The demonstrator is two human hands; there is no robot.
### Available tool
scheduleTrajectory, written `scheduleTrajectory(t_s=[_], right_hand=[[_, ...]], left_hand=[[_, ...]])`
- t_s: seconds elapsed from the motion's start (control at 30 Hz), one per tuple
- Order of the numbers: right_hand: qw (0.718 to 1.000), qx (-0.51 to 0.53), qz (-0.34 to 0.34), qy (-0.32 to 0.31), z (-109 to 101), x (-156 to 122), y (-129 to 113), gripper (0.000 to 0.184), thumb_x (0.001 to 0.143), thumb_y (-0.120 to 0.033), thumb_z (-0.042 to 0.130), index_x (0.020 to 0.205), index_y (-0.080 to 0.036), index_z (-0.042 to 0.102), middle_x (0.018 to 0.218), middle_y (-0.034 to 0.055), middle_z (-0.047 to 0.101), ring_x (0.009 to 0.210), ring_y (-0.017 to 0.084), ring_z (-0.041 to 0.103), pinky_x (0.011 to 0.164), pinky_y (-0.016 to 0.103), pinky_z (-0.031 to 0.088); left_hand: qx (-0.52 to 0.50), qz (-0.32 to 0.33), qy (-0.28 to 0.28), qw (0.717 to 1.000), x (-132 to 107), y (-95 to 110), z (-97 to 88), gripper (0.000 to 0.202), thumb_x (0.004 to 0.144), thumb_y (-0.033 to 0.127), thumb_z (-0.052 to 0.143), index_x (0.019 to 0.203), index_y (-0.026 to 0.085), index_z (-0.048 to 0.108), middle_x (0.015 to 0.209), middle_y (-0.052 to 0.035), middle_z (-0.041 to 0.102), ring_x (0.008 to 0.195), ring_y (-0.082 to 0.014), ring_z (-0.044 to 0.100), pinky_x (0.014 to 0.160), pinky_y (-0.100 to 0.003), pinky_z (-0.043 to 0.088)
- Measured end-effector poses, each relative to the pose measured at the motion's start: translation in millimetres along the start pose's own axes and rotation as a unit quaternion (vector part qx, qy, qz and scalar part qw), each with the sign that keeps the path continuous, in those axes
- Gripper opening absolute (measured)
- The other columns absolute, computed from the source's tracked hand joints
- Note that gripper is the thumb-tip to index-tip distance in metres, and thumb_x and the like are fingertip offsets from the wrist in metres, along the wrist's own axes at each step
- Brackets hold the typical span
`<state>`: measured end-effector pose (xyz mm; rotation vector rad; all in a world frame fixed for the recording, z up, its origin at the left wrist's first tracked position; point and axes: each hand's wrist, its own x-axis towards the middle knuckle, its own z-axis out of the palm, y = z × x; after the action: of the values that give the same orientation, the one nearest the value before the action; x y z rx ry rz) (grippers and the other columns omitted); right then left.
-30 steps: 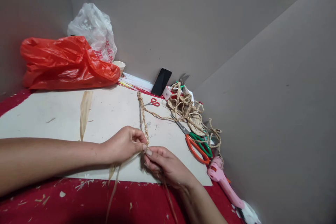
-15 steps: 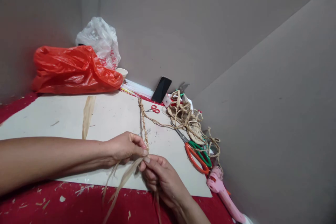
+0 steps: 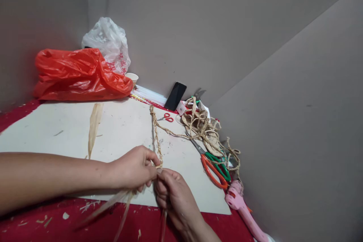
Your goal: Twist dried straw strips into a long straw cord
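A braided straw-coloured cord (image 3: 159, 148) runs down the white board to my two hands, which meet at its near end. My left hand (image 3: 137, 168) is closed, thumb and fingers pinching the pale, dry husk-like strands at the braid's end. Against its fingertips, my right hand (image 3: 177, 198) is also closed, thumb pressed on a strand. Loose strips (image 3: 124, 211) trail below the left hand over the red cloth, one blurred by motion. Another thin strand (image 3: 163, 225) hangs under my right hand. The exact crossing of the strands is hidden by the fingers.
On the white board (image 3: 65, 132) lie a flat dry strip (image 3: 94, 128) and small red scissors (image 3: 166, 117). Large scissors (image 3: 214, 170), tangled cord (image 3: 202, 126), a pink glue gun (image 3: 241, 208) and a phone (image 3: 175, 96) line the right and back. A red bag (image 3: 82, 77) stands back left.
My left hand has turned and lowered slightly, covering the wide strip that lay between the hands. The loose strips have swung leftward beneath it. My right hand stays nearly in place, still pinching.
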<state>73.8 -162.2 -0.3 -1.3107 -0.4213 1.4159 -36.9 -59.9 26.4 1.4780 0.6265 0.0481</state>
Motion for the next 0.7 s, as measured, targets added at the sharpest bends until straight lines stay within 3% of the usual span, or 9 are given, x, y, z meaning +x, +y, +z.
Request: scheduleTrajectory(t_s=[0.13,0.33,0.43,0.53,0.63,0.7], right_hand=[[1.000,0.012,0.008,-0.028,-1.6,-1.3,0.0,0.038,0.076,-0.035,0.062,0.054,-0.018,0.037,0.039,-0.0113,0.027,0.034,0.001,0.012,0.032,0.017,0.010],[0.999,0.012,0.004,-0.033,-0.4,-1.6,1.1,0.038,0.077,-0.037,0.064,0.056,-0.017,0.040,0.040,-0.0118,0.025,0.034,0.001,0.013,0.033,0.017,0.011],[0.999,0.016,0.013,-0.032,-0.7,-1.6,0.1,0.034,0.076,-0.037,0.066,0.058,-0.015,0.047,0.039,-0.0125,0.024,0.033,0.001,0.012,0.033,0.017,0.010],[0.998,0.039,0.017,-0.049,-3.8,-2.0,-1.4,0.032,0.076,-0.035,0.067,0.059,-0.014,0.049,0.039,-0.0121,0.025,0.034,0.001,0.011,0.033,0.016,0.009],[0.996,0.056,0.019,-0.068,-8.3,-2.6,-2.8,0.026,0.077,-0.032,0.066,0.063,-0.013,0.054,0.040,-0.0112,0.027,0.035,0.001,0.012,0.033,0.016,0.009],[0.995,0.060,0.022,-0.081,-11.0,-2.7,-3.9,0.022,0.078,-0.032,0.065,0.070,-0.012,0.059,0.041,-0.0114,0.026,0.035,0.001,0.012,0.034,0.016,0.009]], left_hand=[[0.125,0.073,0.027,0.989,-8.7,-1.4,3.9,0.016,0.072,0.019,0.044,0.085,0.018,0.053,0.054,0.0044,0.051,0.044,-0.0098,0.045,0.042,-0.020,0.031],[0.243,0.128,0.073,0.959,-13.2,-7.4,10.4,0.013,0.072,0.019,0.045,0.083,0.018,0.051,0.061,0.0010,0.055,0.054,-0.0128,0.048,0.051,-0.022,0.032],[0.259,0.122,0.062,0.956,-17.0,-3.2,10.1,0.019,0.071,0.020,0.046,0.088,0.018,0.054,0.062,0.0000,0.056,0.054,-0.0135,0.048,0.050,-0.022,0.030],[0.268,0.117,0.058,0.954,-14.7,4.8,2.2,0.015,0.071,0.022,0.045,0.078,0.018,0.058,0.057,-0.0002,0.055,0.051,-0.0130,0.046,0.049,-0.023,0.030],[0.240,0.148,0.097,0.955,-4.8,9.0,-7.9,0.020,0.072,0.020,0.043,0.078,0.017,0.062,0.065,-0.0014,0.060,0.060,-0.0141,0.051,0.057,-0.023,0.035],[0.177,0.138,0.085,0.971,2.2,8.0,-10.7,0.022,0.073,0.020,0.042,0.083,0.017,0.062,0.073,-0.0014,0.062,0.068,-0.0147,0.053,0.064,-0.024,0.038]])
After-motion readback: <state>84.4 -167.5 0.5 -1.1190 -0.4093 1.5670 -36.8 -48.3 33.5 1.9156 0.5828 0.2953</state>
